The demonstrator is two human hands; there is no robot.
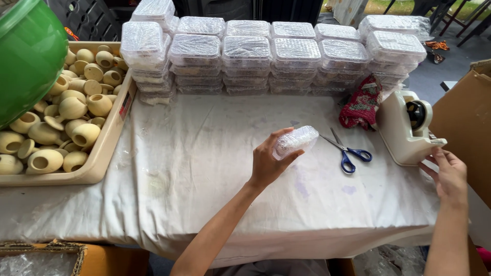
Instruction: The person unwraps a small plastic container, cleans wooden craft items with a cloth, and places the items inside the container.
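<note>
My left hand (267, 162) holds a small clear plastic container (297, 141) above the white cloth-covered table (204, 168), tilted on its side. My right hand (449, 174) reaches to the front of the cream tape dispenser (404, 128) at the right, fingers at its cutting end. I cannot tell whether tape is pinched between the fingers. Blue-handled scissors (348, 151) lie on the cloth between the two hands.
Stacks of wrapped clear containers (271, 56) line the table's back. A beige tray (105, 148) at the left holds several small clay pots (76, 110). A green bowl (25, 56) hangs over it. A red patterned cloth (362, 105) and a cardboard box (468, 117) sit at right.
</note>
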